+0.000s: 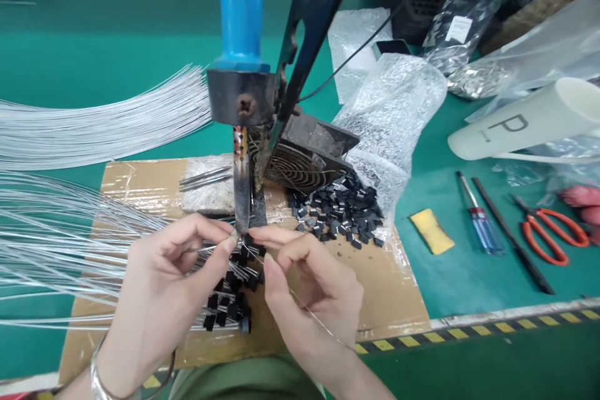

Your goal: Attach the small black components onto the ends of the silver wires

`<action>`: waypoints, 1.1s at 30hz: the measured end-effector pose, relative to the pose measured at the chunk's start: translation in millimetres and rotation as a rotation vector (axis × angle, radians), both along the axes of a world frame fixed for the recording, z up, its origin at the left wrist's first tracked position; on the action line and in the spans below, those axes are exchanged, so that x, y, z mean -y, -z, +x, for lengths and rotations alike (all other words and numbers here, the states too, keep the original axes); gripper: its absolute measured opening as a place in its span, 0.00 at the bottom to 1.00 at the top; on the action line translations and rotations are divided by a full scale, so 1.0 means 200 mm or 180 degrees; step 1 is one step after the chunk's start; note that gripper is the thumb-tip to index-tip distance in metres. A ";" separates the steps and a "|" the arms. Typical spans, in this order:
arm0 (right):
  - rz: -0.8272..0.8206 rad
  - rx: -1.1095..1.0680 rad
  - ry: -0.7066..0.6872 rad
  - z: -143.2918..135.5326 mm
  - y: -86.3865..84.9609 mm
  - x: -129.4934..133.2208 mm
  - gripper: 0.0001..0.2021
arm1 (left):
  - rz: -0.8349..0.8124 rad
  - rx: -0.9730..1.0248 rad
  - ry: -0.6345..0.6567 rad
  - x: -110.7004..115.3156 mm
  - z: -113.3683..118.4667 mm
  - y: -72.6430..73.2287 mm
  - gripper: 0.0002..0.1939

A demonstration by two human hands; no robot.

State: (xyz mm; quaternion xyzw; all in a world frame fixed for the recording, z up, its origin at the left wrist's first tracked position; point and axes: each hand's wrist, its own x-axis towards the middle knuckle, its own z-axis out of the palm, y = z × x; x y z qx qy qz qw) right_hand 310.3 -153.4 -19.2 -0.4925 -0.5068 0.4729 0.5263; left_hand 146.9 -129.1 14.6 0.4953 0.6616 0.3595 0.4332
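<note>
A blue-handled soldering iron (241,25) is clamped upright, its metal tip (242,200) pointing down between my hands. My left hand (173,281) is closed in a pinch just left of the tip, on the end of a thin white wire; the tiny part at its fingertips is mostly hidden. My right hand (314,287) pinches a strand of solder wire (323,325) between thumb and fingers. The strand runs from below the palm up to the tip. Black connectors (229,306) on white wires (117,250) lie beneath and between my hands.
Loose black connector housings (342,209) are heaped beside a fan (304,156). A wire bundle (103,125) lies at left. Cardboard (375,300) covers the work area. Right are a yellow sponge (432,231), screwdriver (482,225), black rod (515,237), orange-handled cutters (548,231) and white cup (525,119).
</note>
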 end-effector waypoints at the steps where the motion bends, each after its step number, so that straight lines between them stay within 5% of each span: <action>1: -0.0002 0.0006 0.0021 0.00 0.00 0.00 0.12 | 0.0004 -0.0010 -0.0014 -0.01 0.00 0.00 0.08; 33: 0.0049 -0.0186 0.0064 -0.01 -0.02 -0.02 0.14 | 0.0208 -0.0116 -0.0028 -0.02 0.00 -0.02 0.03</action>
